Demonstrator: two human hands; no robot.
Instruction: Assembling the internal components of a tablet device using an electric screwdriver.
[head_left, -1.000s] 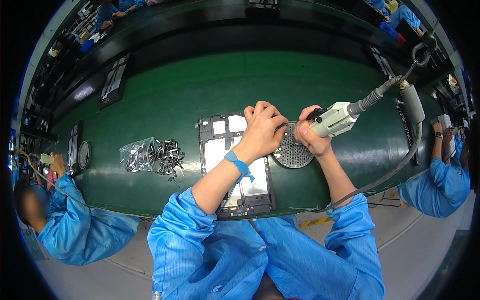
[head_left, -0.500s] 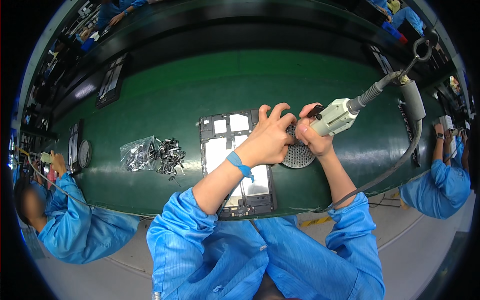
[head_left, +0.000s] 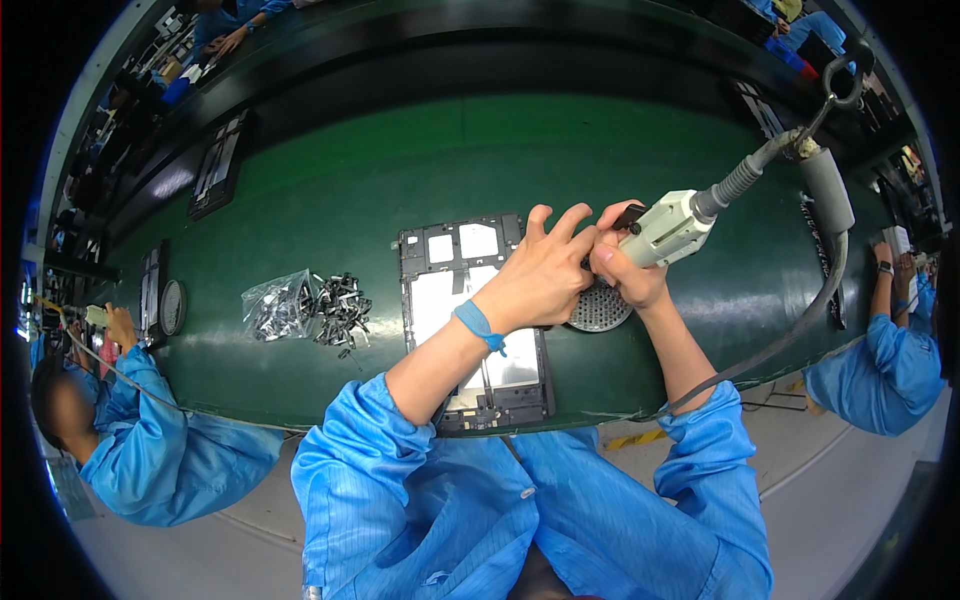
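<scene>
My right hand point(head_left: 632, 272) is closed around a pale electric screwdriver point(head_left: 668, 230), which lies tilted, its cable end up to the right. My left hand point(head_left: 540, 272) meets the right hand at the screwdriver's front end. Its thumb and forefinger are pinched there while other fingers are raised and curled; what they pinch is hidden. Just below both hands sits a round grey tray full of small holes point(head_left: 602, 310), partly covered. Under my left forearm lies a flat black device housing point(head_left: 408, 300) with silvery panels.
To the left lie a clear plastic bag of small parts point(head_left: 277, 308) and a loose pile of black and silver parts point(head_left: 342, 310). The screwdriver's grey cable point(head_left: 800, 335) loops down at the right from a hook point(head_left: 846, 75). Co-workers sit at both sides of the green bench point(head_left: 350, 200).
Both hands have shifted slightly to the right, still together at the screwdriver's front end. The housing and the small parts stay where they were.
</scene>
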